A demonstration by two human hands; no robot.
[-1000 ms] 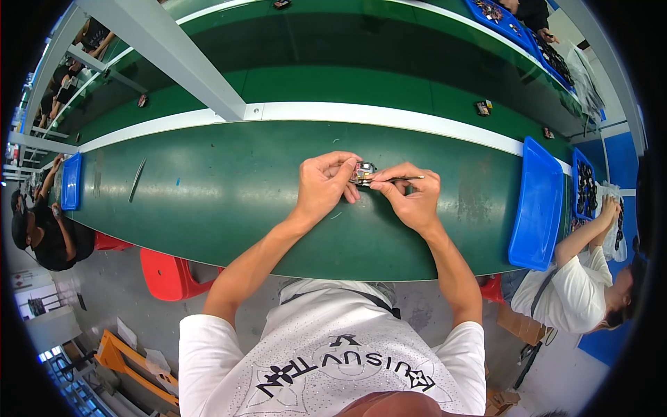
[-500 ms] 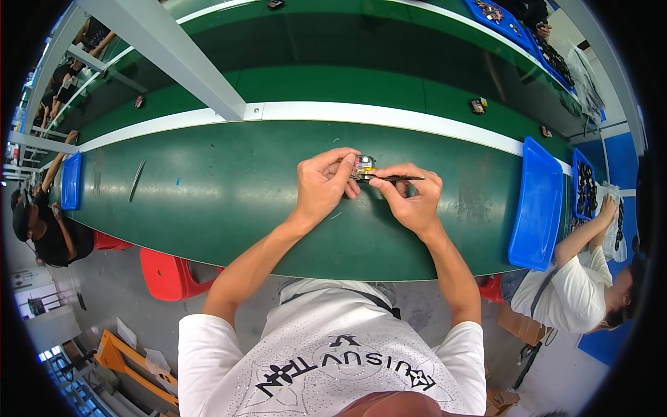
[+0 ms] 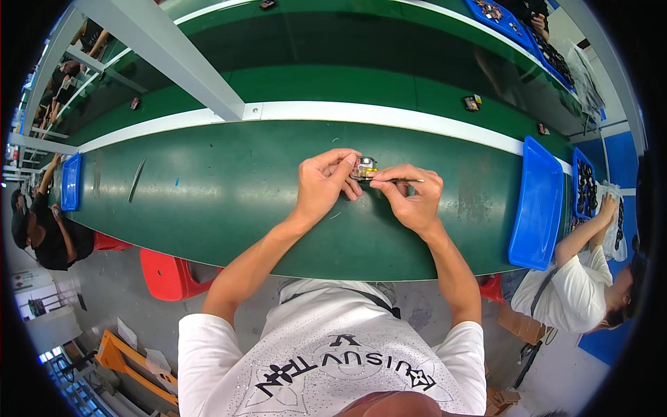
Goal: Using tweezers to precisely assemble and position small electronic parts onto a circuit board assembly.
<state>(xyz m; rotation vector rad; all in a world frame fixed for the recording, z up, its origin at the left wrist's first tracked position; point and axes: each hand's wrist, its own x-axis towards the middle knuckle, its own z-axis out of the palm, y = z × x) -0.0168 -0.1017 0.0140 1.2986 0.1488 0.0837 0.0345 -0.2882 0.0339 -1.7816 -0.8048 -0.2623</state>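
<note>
My left hand (image 3: pixel 325 182) pinches a small electronic assembly (image 3: pixel 363 167) by its left edge, with a dark frame, a clear or silvery face and a yellow patch. It is held just above the green worktop. From the right, my right hand (image 3: pixel 415 197) grips slim dark tweezers (image 3: pixel 408 181) between thumb and fingers. Their tip points at the lower right of the assembly, by the yellow part; whether it touches is too small to tell. A second pair of tweezers (image 3: pixel 137 179) lies on the worktop at the left.
Past the white rail (image 3: pixel 319 110) runs a green conveyor belt (image 3: pixel 347 80) carrying several small assemblies, one (image 3: pixel 472 103) at the right. A blue tray (image 3: pixel 536 205) stands at the worktop's right end, another (image 3: pixel 71 181) at the left. A grey post (image 3: pixel 167 55) rises at the left. Co-workers sit on both sides.
The assemblies on the belt have shifted slightly left. In my right hand the tweezers have turned a little. My left hand keeps its hold nearly unmoved.
</note>
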